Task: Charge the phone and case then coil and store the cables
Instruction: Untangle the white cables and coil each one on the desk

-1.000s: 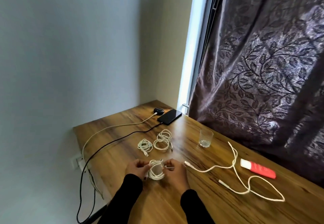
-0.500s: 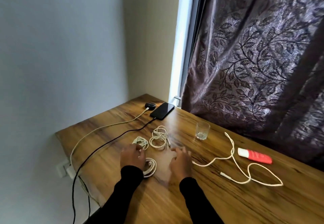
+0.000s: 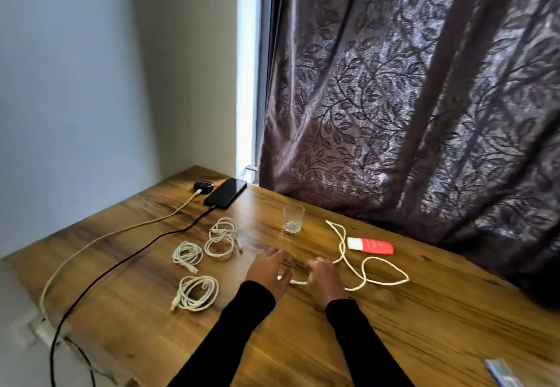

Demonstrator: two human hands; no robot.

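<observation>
The right hand [image 3: 324, 274] curls its fingers round one end of the loose white cable [image 3: 368, 268], gripping it just above the wooden table [image 3: 424, 311]. A short run of that cable stretches from this grip leftward to the left hand [image 3: 268, 268], whose fingers lie spread and fairly straight over the tabletop; the cable's tip sits at its fingertips, but motion blur hides whether they pinch it. From the right hand's grip the rest of the cable trails away to the right in an open loop, then runs up past a red and white tube [image 3: 371, 246] lying beyond the grip.

Left of the left hand lie three coiled white cables: the nearest coil [image 3: 197, 292] below and to the left, a smaller coil [image 3: 187, 255] farther out, and a third coil [image 3: 222, 239] just beside that one. Farther from the hands a clear drinking glass [image 3: 293, 217] stands upright. At the far corner the black phone [image 3: 225, 193] lies flat with a black cable [image 3: 136, 253] plugged in, and just beside it the dark earbuds case [image 3: 203, 186] has a white charging cable [image 3: 121, 230] attached; both leads run off the left table edge. A patterned curtain [image 3: 424, 99] hangs behind.
</observation>
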